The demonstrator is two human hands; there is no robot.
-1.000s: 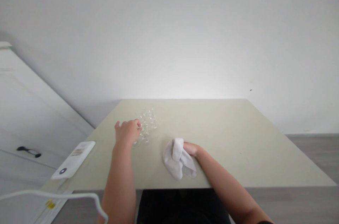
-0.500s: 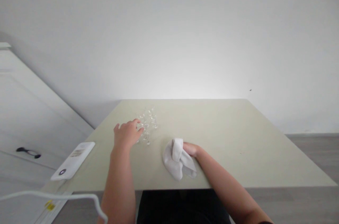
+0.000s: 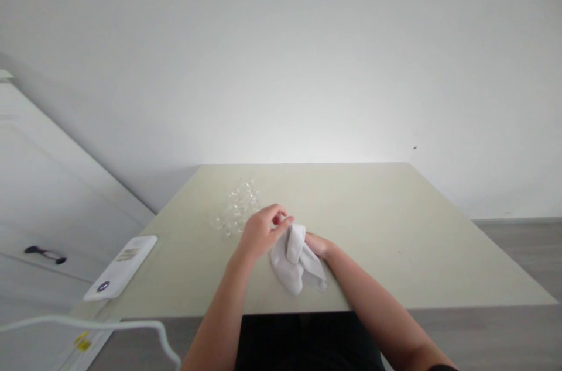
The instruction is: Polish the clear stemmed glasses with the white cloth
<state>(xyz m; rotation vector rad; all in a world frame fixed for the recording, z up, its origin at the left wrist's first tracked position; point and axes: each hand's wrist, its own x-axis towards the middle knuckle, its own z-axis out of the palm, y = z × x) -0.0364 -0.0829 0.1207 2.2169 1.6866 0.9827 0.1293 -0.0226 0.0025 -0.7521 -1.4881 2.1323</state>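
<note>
A soft white cloth (image 3: 287, 268), with a folded band at its top, hangs bunched near the front of the table. My right hand (image 3: 317, 244) grips it from the right side, its fingers hidden behind the fabric. My left hand (image 3: 266, 227) is at the upper left edge of the cloth, thumb and fingers bent together in a pinch; whatever is between the fingertips is too small to make out. To the left of that hand lies a loose cluster of small clear, shiny pieces (image 3: 239, 204) on the tabletop, partly blurred.
The pale table (image 3: 373, 213) stands against a white wall. At its left edge rests a white flat box (image 3: 120, 268) with a round dark mark. A white cabinet (image 3: 57, 184) with a dark handle is further left. A white cable (image 3: 132, 324) crosses the lower left.
My left hand has moved right, from beside the clear pieces to the top of the white cloth, and its fingers have drawn together. My right hand and the cloth are almost unmoved.
</note>
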